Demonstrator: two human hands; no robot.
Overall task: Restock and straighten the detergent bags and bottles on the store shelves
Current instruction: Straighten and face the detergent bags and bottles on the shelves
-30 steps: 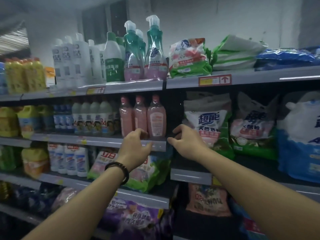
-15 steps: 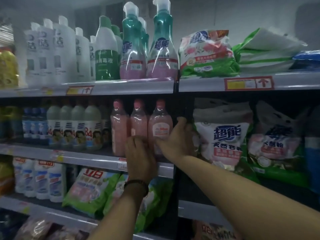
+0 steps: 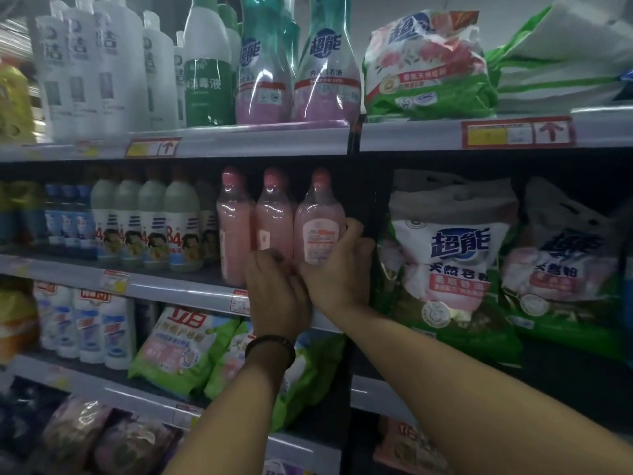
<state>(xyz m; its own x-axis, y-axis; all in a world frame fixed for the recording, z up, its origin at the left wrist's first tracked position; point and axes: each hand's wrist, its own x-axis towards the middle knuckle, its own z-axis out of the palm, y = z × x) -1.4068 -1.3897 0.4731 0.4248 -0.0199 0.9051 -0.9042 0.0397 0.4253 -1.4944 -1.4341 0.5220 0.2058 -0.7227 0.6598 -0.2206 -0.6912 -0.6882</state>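
Note:
Three pink detergent bottles stand in a row on the second shelf. My right hand (image 3: 339, 265) wraps round the lower body of the rightmost pink bottle (image 3: 320, 221). My left hand (image 3: 277, 296), with a dark bracelet on the wrist, has its fingers curled at the base of the middle pink bottle (image 3: 274, 221); whether it grips the bottle is hidden. The left pink bottle (image 3: 234, 224) stands untouched. White and green detergent bags (image 3: 452, 255) lean upright just right of the shelf divider.
The top shelf (image 3: 260, 140) carries white bottles, green-capped bottles and another bag (image 3: 428, 63). White bottles with cartoon labels (image 3: 150, 228) stand left of the pink ones. Green and pink bags (image 3: 185, 351) lie on the shelf below. A dark upright post (image 3: 363, 207) divides the bays.
Both hands rose from the shelf edge to the pink bottles. The right hand slid from beside the rightmost bottle onto its front. The camera moved closer.

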